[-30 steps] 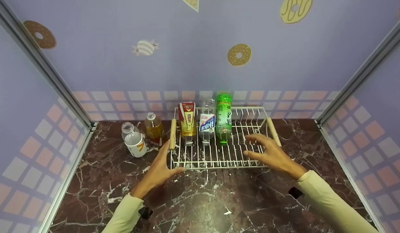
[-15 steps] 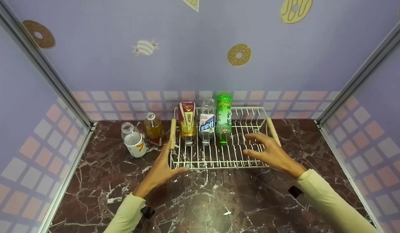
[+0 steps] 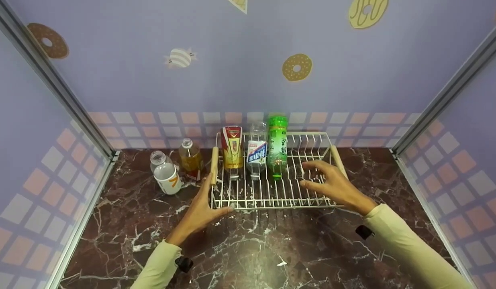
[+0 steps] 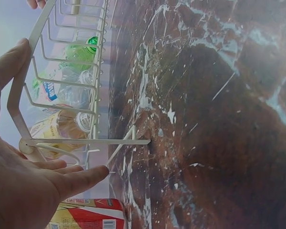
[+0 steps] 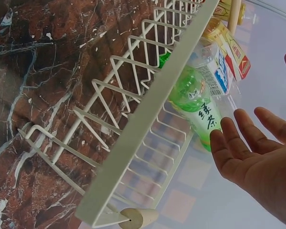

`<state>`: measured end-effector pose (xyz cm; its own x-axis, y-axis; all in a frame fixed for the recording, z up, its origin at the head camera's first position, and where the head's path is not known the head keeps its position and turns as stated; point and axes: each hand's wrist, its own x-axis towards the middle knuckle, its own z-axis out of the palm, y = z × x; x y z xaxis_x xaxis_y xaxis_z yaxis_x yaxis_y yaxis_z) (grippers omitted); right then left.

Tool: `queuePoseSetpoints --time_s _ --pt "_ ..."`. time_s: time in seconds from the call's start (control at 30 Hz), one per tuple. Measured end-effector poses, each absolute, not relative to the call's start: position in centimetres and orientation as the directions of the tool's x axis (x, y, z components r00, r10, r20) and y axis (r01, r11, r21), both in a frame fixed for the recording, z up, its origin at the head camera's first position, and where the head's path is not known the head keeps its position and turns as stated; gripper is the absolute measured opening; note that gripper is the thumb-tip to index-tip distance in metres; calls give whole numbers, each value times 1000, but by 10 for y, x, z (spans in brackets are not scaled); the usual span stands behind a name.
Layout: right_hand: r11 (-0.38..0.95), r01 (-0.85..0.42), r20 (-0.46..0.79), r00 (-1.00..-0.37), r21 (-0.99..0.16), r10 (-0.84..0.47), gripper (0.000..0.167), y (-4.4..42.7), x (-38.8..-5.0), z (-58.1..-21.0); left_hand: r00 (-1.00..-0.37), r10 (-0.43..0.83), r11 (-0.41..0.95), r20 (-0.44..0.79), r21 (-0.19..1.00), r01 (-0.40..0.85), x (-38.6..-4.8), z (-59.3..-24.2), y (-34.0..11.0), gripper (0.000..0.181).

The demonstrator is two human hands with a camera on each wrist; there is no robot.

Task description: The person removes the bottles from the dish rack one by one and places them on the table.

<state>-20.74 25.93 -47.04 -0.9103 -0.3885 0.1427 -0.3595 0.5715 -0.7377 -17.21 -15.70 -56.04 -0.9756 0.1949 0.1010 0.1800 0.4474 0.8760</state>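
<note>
Nearest us, two pale sleeves (image 3: 157, 261) reached in over the dark marbled counter (image 3: 248, 249). The left hand (image 3: 199, 210) lay at the rack's left front corner, fingers stretched out and its thumb against the front rail; we could not tell whether the fingers touched the wooden handle (image 3: 214, 166). The right hand (image 3: 332, 184) hovered over the rack's right part, its fingers loosely spread and apart from the thumb. Between them the wire rack (image 5: 136, 133) stood on the counter. To its left we saw a white-labelled bottle (image 3: 168, 180) and, just behind, an amber bottle (image 3: 190, 160), both upright. Toward the rack's back leaned, neck down, a red-and-yellow bottle (image 3: 232, 148), a clear bottle (image 3: 256, 152) and a green bottle (image 3: 277, 140). Beyond rose the lilac wall (image 3: 239, 84).
</note>
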Motion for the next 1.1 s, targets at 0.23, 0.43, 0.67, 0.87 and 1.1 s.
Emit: queuePoseSetpoints --time_s 0.23,0.43,0.67,0.87,1.1 --pt "587 -377 148 -905 -717 -400 66 257 -217 -465 -980 183 412 76 899 147 -172 -564 -156 136" --pt "573 -342 116 -912 -745 -394 68 255 -225 -465 -985 170 372 41 922 103 -169 -565 -155 135" --pt "569 -323 95 -914 -756 -394 69 254 -236 -465 -986 164 358 38 929 95 -169 -568 -154 133" --pt "576 -315 82 -916 -755 -394 70 250 -247 -464 -987 155 346 32 934 84 -168 -569 -154 133" --pt "581 -265 37 -927 -769 -373 71 247 -259 -466 -984 169 309 65 944 115 -169 -572 -152 133"
